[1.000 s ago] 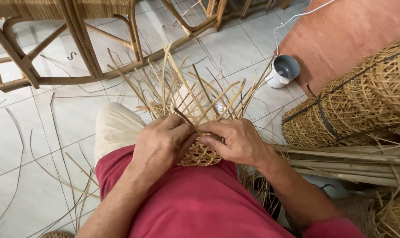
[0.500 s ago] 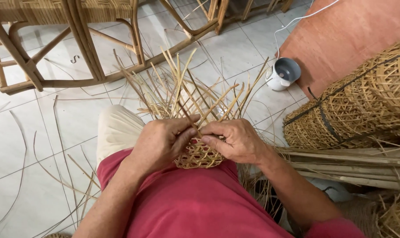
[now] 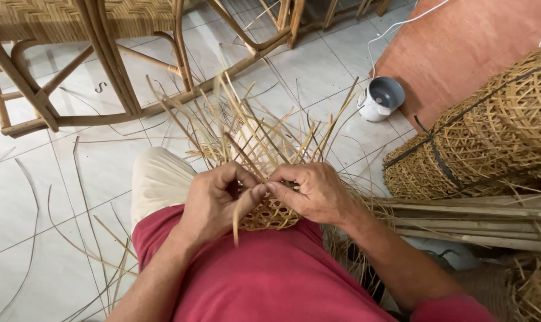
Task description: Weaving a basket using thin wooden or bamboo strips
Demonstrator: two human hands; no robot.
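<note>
On the lap, half-woven basket [image 3: 270,209], left hand [image 3: 214,203] and right hand [image 3: 312,194] pinching its strips.

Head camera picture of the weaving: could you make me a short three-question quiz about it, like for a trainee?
1. True or false: both hands touch the small woven basket.
2. Which thing stands on the floor by the orange mat? A) a white cup with a cord, B) a red bucket, C) a green bottle.
3. What does the left hand pinch between thumb and fingers?

Key
1. True: the left hand and the right hand meet on its upper edge, among the loose upright strips.
2. A: the white cup sits at the mat's edge, near the stacked baskets.
3. A thin cane strip that bends down over the weave.
</note>
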